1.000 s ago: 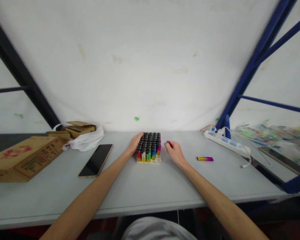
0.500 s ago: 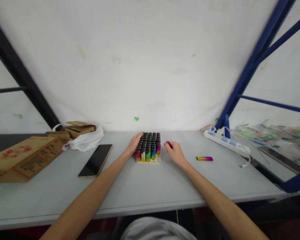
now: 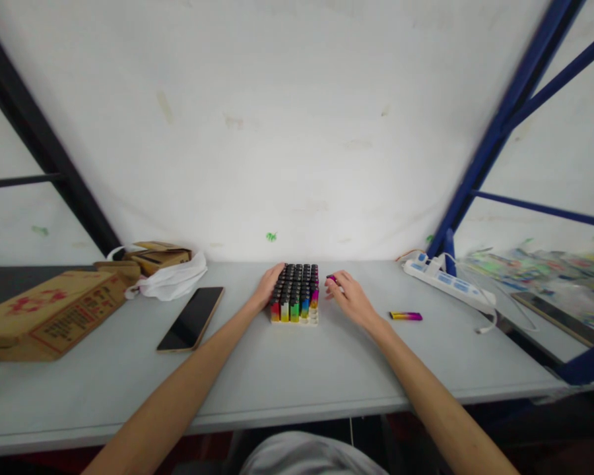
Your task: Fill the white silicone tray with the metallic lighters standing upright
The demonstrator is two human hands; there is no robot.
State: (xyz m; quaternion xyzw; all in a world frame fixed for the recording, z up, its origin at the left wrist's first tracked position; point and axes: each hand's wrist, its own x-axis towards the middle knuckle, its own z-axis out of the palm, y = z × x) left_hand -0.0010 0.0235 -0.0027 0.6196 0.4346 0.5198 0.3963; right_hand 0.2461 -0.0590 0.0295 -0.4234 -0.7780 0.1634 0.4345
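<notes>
A white tray (image 3: pixel 313 321) stands at the middle of the table, filled with upright black-topped lighters (image 3: pixel 294 309) in several colours. A few slots at its near right corner hold nothing. My left hand (image 3: pixel 268 286) rests against the tray's left side, its fingers partly hidden behind the lighters. Just right of the tray, my right hand (image 3: pixel 349 295) holds a purple lighter (image 3: pixel 332 278) between thumb and fingers. Another lighter, yellow and purple (image 3: pixel 406 316), lies flat on the table to the right of that hand.
To the left lie a dark phone (image 3: pixel 191 319), a white plastic bag (image 3: pixel 175 277) and cardboard boxes (image 3: pixel 54 310). On the right are a white power strip (image 3: pixel 450 285) with cables and a blue metal frame (image 3: pixel 490 138). The grey table's (image 3: pixel 297 389) front edge is near me.
My right hand has turned slightly and its fingers have shifted around the purple lighter. My left hand stays at the tray. The view has moved very slightly.
</notes>
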